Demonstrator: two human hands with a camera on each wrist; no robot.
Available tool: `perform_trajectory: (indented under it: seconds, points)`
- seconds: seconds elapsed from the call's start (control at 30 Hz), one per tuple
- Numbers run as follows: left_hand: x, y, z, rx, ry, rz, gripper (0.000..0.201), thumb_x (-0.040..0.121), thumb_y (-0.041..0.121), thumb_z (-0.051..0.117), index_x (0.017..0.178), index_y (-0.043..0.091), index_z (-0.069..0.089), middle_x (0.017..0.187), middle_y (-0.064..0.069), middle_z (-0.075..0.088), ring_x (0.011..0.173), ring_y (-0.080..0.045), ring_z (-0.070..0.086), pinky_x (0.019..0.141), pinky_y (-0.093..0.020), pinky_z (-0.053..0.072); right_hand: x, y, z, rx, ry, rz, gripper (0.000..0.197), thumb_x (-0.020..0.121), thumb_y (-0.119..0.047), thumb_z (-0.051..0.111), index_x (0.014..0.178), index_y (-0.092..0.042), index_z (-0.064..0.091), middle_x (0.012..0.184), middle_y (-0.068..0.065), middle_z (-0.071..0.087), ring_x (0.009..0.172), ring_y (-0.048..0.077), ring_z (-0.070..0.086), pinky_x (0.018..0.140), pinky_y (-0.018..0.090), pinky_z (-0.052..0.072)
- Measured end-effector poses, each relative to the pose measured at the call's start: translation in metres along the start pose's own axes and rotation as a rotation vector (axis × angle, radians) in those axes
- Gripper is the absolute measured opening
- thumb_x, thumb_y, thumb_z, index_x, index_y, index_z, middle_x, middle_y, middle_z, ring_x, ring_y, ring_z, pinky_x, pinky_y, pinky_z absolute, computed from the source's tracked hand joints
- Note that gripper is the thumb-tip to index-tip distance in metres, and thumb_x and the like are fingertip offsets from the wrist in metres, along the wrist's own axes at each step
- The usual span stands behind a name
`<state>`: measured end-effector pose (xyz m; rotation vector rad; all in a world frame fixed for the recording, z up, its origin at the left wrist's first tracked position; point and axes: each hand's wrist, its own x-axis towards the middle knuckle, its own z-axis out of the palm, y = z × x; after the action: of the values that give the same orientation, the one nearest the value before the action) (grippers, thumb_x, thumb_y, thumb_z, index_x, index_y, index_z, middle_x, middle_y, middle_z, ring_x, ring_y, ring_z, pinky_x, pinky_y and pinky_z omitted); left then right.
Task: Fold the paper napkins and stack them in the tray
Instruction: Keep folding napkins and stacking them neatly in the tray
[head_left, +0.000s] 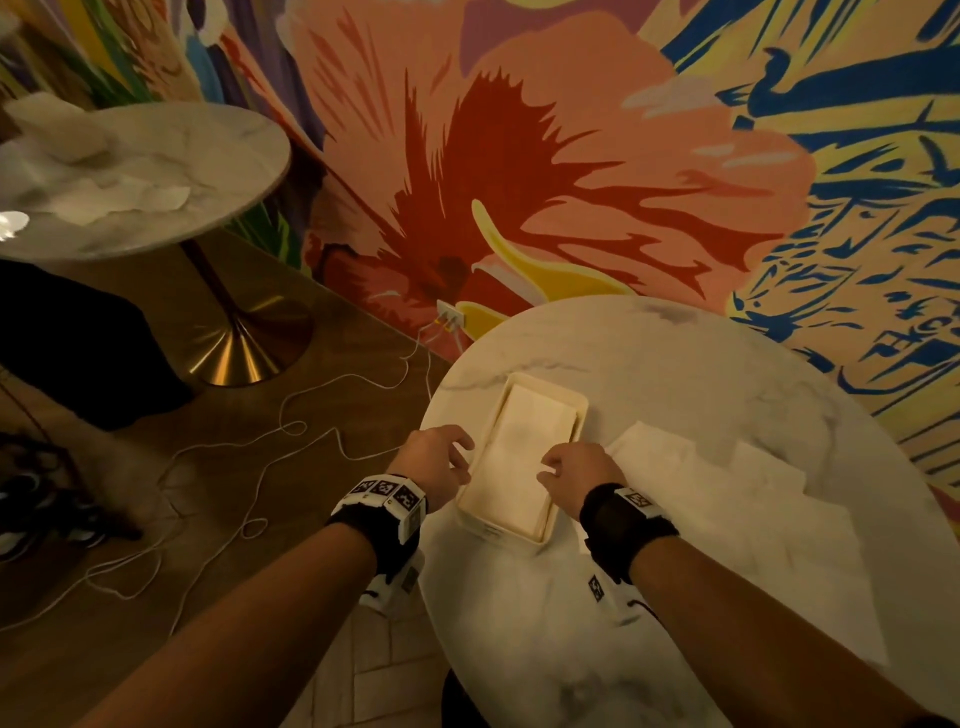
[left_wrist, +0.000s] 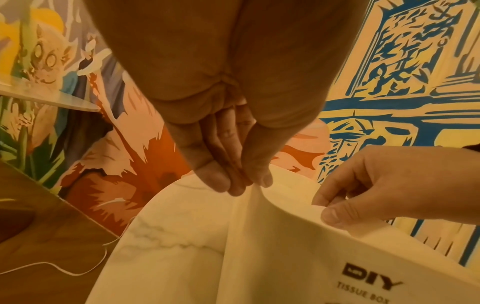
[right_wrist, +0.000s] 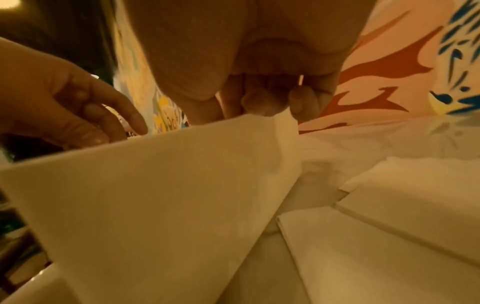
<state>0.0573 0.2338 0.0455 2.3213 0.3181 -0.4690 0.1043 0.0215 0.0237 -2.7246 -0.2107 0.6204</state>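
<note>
marble table (head_left: 675, 597) nearest; cream tray (head_left: 551, 385) printed "diy tissue box", long axis toward 1 o'clock; left hand (head_left: 434, 462) and right hand (head_left: 576, 470) pinch a folded napkin (head_left: 524, 457) over it; loose napkins (head_left: 727, 478) at 3 o'clock.

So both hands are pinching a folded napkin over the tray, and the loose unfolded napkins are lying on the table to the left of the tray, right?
Not quite. The loose napkins lie to the right of the tray, not the left; the head view shows it. The rest holds: the left hand and right hand each pinch the folded napkin over the tray.
</note>
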Motion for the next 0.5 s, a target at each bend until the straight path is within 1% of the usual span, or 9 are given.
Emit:
perform_trajectory:
  seconds: [0.07,0.13,0.2,0.27,0.33,0.4,0.5]
  points:
    - [0.000,0.000,0.000,-0.005,-0.003,-0.004,0.036,0.085,0.007,0.074,0.114,0.025,0.063,0.091,0.007,0.069,0.083,-0.008,0.064,0.066,-0.022,0.050,0.003,0.000,0.000,-0.029,0.003,-0.024,0.038,0.091,-0.036,0.063,0.124,-0.018,0.063,0.128,0.003,0.059,0.114,0.020,0.058,0.099,0.034,0.048]
    - [0.001,0.000,0.000,0.001,0.000,0.000,0.035,0.085,0.008,0.074,0.114,0.025,0.064,0.090,0.008,0.069,0.082,-0.007,0.064,0.061,-0.019,0.047,0.003,-0.002,-0.001,-0.059,0.030,-0.058,0.040,0.091,-0.038,0.064,0.126,-0.020,0.061,0.132,0.002,0.051,0.118,0.020,0.054,0.101,0.034,0.045]
    - [0.001,0.000,0.000,0.011,0.004,0.004,0.035,0.085,0.008,0.074,0.114,0.025,0.064,0.089,0.009,0.069,0.080,-0.004,0.064,0.057,-0.016,0.044,0.002,-0.006,-0.002,-0.153,0.046,-0.113,0.044,0.091,-0.042,0.062,0.131,-0.024,0.056,0.135,-0.001,0.047,0.123,0.021,0.047,0.103,0.036,0.041]
    - [0.001,0.000,0.000,0.016,0.003,0.002,0.036,0.085,0.007,0.074,0.113,0.025,0.063,0.088,0.010,0.069,0.079,-0.003,0.064,0.056,-0.015,0.043,-0.001,-0.012,-0.001,-0.319,0.044,-0.169,0.051,0.090,-0.050,0.059,0.136,-0.029,0.050,0.137,-0.003,0.046,0.128,0.023,0.038,0.104,0.041,0.035]
    - [0.001,0.001,0.001,0.019,0.002,-0.002,0.036,0.084,0.006,0.074,0.113,0.026,0.063,0.088,0.010,0.069,0.079,-0.002,0.063,0.055,-0.015,0.043,-0.003,-0.018,0.000,-0.456,0.020,-0.193,0.058,0.087,-0.056,0.057,0.139,-0.031,0.046,0.138,-0.004,0.045,0.129,0.025,0.034,0.101,0.045,0.032]
    - [0.001,0.001,0.001,0.016,0.000,-0.010,0.037,0.085,0.006,0.074,0.114,0.026,0.063,0.088,0.010,0.069,0.079,-0.003,0.063,0.056,-0.015,0.043,-0.004,-0.020,0.004,-0.523,-0.018,-0.189,0.062,0.085,-0.058,0.059,0.139,-0.031,0.046,0.136,-0.003,0.047,0.128,0.026,0.033,0.098,0.046,0.030]
    - [0.002,0.000,0.002,0.023,0.003,-0.016,0.037,0.085,0.006,0.074,0.115,0.025,0.063,0.089,0.010,0.068,0.079,-0.003,0.063,0.057,-0.015,0.043,-0.005,-0.020,0.007,-0.549,-0.054,-0.181,0.060,0.084,-0.055,0.062,0.137,-0.030,0.048,0.134,-0.004,0.049,0.126,0.026,0.033,0.098,0.046,0.029]
